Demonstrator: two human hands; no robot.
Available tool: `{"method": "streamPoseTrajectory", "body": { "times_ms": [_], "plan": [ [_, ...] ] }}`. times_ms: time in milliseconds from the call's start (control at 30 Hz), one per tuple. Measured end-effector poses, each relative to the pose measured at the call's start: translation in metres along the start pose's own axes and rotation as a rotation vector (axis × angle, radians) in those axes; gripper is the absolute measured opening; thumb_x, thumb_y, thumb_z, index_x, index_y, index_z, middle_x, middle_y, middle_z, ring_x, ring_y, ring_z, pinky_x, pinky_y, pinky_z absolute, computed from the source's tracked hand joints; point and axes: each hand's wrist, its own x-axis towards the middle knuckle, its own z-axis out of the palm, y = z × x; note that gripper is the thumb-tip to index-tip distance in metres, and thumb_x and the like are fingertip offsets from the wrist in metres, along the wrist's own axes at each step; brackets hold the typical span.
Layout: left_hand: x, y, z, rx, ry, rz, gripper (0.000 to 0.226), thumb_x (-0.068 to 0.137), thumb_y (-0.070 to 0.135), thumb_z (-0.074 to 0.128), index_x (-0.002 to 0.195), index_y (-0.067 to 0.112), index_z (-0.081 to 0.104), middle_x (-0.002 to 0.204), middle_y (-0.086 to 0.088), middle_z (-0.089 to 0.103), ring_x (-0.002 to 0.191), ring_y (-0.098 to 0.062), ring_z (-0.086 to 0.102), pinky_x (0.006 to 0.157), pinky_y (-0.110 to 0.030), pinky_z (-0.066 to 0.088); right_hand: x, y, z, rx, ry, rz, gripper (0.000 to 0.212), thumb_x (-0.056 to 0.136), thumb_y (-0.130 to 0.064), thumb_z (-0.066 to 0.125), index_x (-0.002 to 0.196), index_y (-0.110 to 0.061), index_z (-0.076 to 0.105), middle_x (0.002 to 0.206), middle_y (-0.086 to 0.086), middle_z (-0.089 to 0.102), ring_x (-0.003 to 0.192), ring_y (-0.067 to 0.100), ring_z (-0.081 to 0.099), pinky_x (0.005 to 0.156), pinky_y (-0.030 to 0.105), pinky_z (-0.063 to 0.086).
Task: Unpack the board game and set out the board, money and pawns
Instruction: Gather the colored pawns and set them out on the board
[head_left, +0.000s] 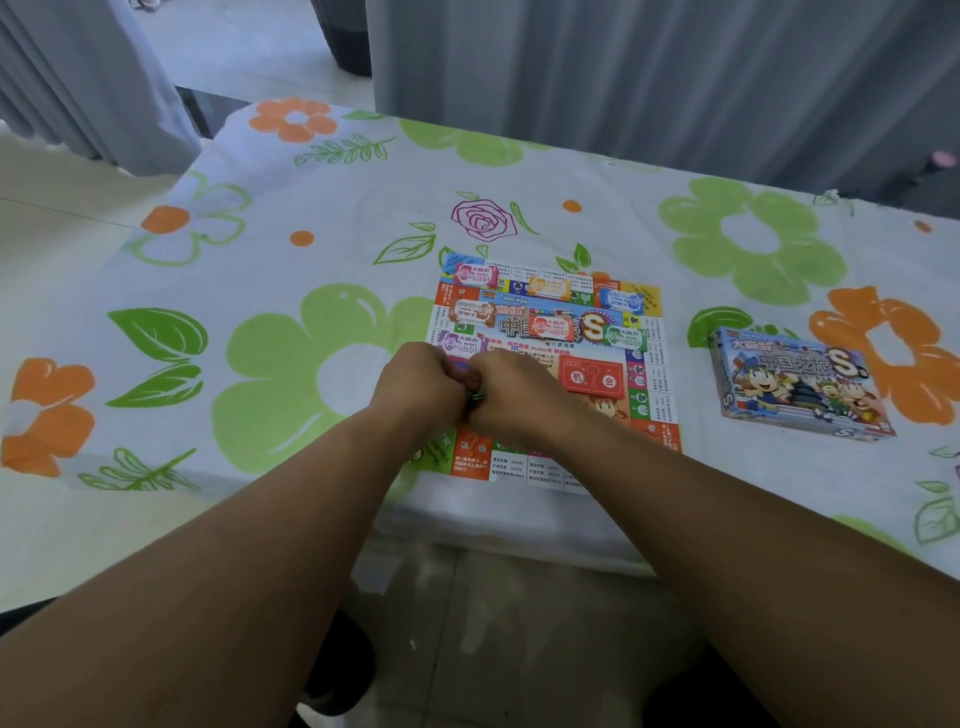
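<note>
My left hand (415, 387) and right hand (511, 395) meet over the near-left part of the board (647, 364), both curled in and pinching a small green thing (474, 397) between them. I judge it to be the pawns, but it is too hidden to be sure. Both hands are equally near it, with the board directly beneath. Just right sits the red card stack (592, 376). The money notes (550, 327) spread across the far half, and the box (800, 384) lies well to the right on the surface (260, 260).
</note>
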Motion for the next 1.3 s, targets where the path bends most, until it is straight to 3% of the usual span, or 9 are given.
{"method": "streamPoseTrajectory", "body": {
  "times_ms": [367, 467, 633, 767, 1067, 1200, 1300],
  "plan": [
    [0.003, -0.001, 0.003, -0.243, -0.006, -0.132, 0.012, 0.078, 0.006, 0.062, 0.083, 0.007, 0.073, 0.086, -0.014, 0.074, 0.078, -0.035, 0.073, 0.076, -0.048, 0.061, 0.002, -0.002, 0.011, -0.044, 0.099, 0.003, 0.019, 0.087, -0.027, 0.07, 0.095, -0.014, 0.058, 0.095, 0.008, 0.062, 0.084, 0.026, 0.06, 0.071, 0.036, 0.052],
    [0.006, -0.003, 0.004, -0.332, -0.027, -0.188, 0.017, 0.078, 0.008, 0.063, 0.091, 0.006, 0.072, 0.087, -0.015, 0.075, 0.078, -0.036, 0.074, 0.077, -0.051, 0.061, 0.002, -0.002, 0.01, -0.042, 0.115, 0.023, 0.018, 0.087, -0.024, 0.07, 0.09, -0.013, 0.056, 0.092, 0.008, 0.061, 0.082, 0.026, 0.058, 0.066, 0.033, 0.046],
    [0.006, 0.001, 0.002, -0.397, -0.053, -0.215, 0.022, 0.09, -0.001, 0.055, 0.11, -0.003, 0.065, 0.103, -0.012, 0.07, 0.072, -0.024, 0.068, 0.066, -0.037, 0.061, 0.0, -0.003, 0.003, 0.014, 0.085, 0.078, 0.011, 0.087, -0.015, 0.065, 0.092, -0.009, 0.057, 0.093, 0.01, 0.061, 0.085, 0.027, 0.059, 0.068, 0.036, 0.048],
    [0.002, 0.004, 0.002, -0.493, -0.073, -0.277, 0.02, 0.091, -0.002, 0.053, 0.103, 0.002, 0.068, 0.096, -0.02, 0.073, 0.083, -0.034, 0.073, 0.075, -0.051, 0.061, -0.002, -0.002, 0.0, 0.086, 0.082, 0.113, 0.012, 0.086, -0.012, 0.068, 0.096, -0.008, 0.062, 0.099, 0.01, 0.064, 0.09, 0.028, 0.062, 0.077, 0.041, 0.056],
    [0.0, 0.011, 0.005, -0.507, -0.099, -0.297, 0.015, 0.095, 0.002, 0.052, 0.104, 0.006, 0.064, 0.096, -0.018, 0.072, 0.086, -0.033, 0.073, 0.077, -0.043, 0.062, -0.005, 0.003, -0.003, 0.264, 0.117, 0.185, 0.012, 0.082, -0.007, 0.071, 0.094, -0.012, 0.069, 0.097, 0.007, 0.066, 0.087, 0.025, 0.066, 0.077, 0.047, 0.06],
    [0.0, 0.013, 0.006, -0.615, -0.127, -0.315, 0.011, 0.094, 0.004, 0.057, 0.102, 0.003, 0.065, 0.081, -0.014, 0.067, 0.064, -0.021, 0.066, 0.057, -0.03, 0.059, -0.006, 0.003, -0.014, 0.261, 0.13, 0.169, 0.009, 0.08, -0.007, 0.07, 0.088, -0.012, 0.071, 0.088, 0.006, 0.068, 0.083, 0.022, 0.067, 0.076, 0.046, 0.06],
    [0.001, 0.015, 0.007, -0.725, -0.154, -0.344, 0.011, 0.094, 0.003, 0.057, 0.102, 0.004, 0.065, 0.076, -0.01, 0.063, 0.062, -0.016, 0.061, 0.051, -0.026, 0.055, -0.007, 0.001, -0.022, 0.265, 0.13, 0.141, 0.005, 0.079, -0.008, 0.07, 0.083, -0.011, 0.069, 0.084, 0.009, 0.069, 0.08, 0.025, 0.07, 0.074, 0.049, 0.061]
  ]
}}
